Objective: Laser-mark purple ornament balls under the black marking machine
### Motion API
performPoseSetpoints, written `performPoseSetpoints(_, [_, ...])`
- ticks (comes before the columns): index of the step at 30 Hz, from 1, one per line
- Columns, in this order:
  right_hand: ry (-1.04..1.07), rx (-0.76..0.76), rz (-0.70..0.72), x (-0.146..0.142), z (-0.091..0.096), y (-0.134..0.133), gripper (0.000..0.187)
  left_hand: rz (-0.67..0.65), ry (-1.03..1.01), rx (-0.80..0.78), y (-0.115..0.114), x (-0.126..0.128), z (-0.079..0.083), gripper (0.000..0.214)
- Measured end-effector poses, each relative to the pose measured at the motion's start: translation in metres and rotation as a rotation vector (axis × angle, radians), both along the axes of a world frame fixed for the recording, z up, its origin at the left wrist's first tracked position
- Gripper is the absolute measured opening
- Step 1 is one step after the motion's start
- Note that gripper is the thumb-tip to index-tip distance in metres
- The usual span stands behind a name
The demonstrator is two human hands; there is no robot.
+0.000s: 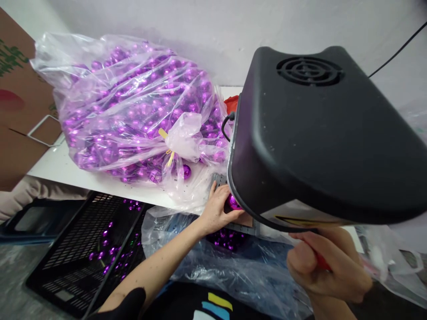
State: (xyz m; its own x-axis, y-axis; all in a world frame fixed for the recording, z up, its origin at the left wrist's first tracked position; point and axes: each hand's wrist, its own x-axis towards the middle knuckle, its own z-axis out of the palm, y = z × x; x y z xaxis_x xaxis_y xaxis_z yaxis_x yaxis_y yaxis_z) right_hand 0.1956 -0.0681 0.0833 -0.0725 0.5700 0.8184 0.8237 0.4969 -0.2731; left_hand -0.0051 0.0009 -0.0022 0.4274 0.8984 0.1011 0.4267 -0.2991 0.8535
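My left hand (220,208) reaches under the edge of a black machine housing (320,133). Its fingers and thumb are around a shiny purple bauble (234,202), which the housing partly covers. The bauble sits over a grey metal base plate (251,226) at the table's front edge. My right hand (328,264) is closed around a red handle (323,262) below the front of the housing; only a little red shows between the fingers. Whatever lies directly under the housing is hidden. More purple baubles (228,239) show below the left hand.
A large tied plastic bag (140,106) full of purple baubles lies on the white table (76,164). One loose bauble (187,171) is beside its knot. A black crate (76,249) stands lower left, a cardboard box (23,98) at left. Clear plastic sheeting (213,271) covers my lap.
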Motion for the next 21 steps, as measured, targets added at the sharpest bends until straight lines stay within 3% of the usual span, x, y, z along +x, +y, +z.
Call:
performPoseSetpoints(10, [0.050, 0.080, 0.009, -0.001, -0.011, 0.002, 0.011, 0.006, -0.032, -0.004, 0.000, -0.001, 0.001, 0.054])
performPoseSetpoints(14, [0.056, 0.169, -0.034, -0.003, -0.027, 0.009, 0.007, 0.001, -0.072, -0.031, 0.000, -0.001, 0.002, 0.054])
performPoseSetpoints(18, [-0.012, 0.085, -0.027, -0.002, -0.046, 0.013, 0.009, 0.003, -0.098, 0.000, 0.000, 0.000, -0.007, 0.054])
performPoseSetpoints(21, [-0.002, 0.014, -0.008, 0.006, -0.031, 0.007, 0.004, -0.015, -0.115, 0.032, -0.001, -0.001, -0.013, 0.056])
